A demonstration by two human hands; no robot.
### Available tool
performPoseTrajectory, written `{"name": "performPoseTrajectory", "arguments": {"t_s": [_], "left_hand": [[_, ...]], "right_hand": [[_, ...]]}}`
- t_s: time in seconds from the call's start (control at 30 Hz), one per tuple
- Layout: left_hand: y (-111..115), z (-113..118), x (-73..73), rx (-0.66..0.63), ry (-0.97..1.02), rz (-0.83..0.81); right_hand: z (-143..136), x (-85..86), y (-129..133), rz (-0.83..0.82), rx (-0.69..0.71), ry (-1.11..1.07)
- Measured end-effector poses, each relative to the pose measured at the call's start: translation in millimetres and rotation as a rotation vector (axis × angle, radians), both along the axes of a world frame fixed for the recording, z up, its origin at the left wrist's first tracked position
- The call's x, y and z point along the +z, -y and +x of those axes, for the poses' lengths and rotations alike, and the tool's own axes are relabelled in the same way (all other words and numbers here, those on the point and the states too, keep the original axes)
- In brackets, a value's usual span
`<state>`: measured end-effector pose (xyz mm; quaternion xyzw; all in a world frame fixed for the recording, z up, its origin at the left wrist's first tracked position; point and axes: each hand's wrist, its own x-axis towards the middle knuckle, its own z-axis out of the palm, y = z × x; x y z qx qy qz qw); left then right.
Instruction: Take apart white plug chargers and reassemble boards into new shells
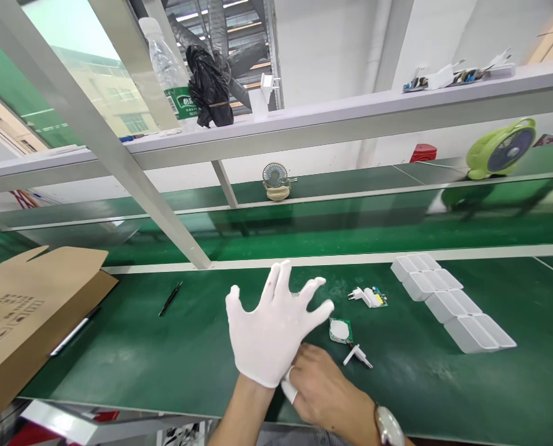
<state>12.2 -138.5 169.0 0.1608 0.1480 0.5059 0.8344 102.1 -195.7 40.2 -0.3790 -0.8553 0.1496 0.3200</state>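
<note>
My left hand (269,328) wears a white glove, palm down over the green tabletop, with its fingers spread apart. My bare right hand (320,387), with a watch (388,426) on the wrist, is closed beside the left wrist. White cloth (289,389) shows at its fingers, apparently the glove's cuff; part of this grip is hidden. Just right of the hands lie a small circuit board with a white pad (340,330) and a white plug piece (358,355). Farther back is another white plug with an exposed circuit board (370,297).
Clear plastic trays (452,300) stand in a row at the right. A cardboard box (30,316) and a black pen (170,298) are at the left. Above runs a shelf (332,118) with a bottle (169,68); a slanted metal post (141,179) rises behind the table.
</note>
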Motion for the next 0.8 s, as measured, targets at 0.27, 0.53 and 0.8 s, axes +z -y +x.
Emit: {"name": "performPoseTrajectory", "arguments": {"t_s": [0.27, 0.53, 0.8], "left_hand": [[-16.8, -2.1, -15.7, 0.106, -0.446, 0.264], [-51.2, -2.1, -45.9, 0.589, -1.309, 0.785], [-44.5, -8.5, -39.7, 0.623, -1.671, 0.964]], "right_hand": [[-0.1, 8.5, 0.2, 0.081, -0.037, -0.007], [14.1, 26.7, -0.7, 0.339, -0.332, -0.199], [5.3, 42.9, -7.4, 0.046, -0.132, -0.428]]}}
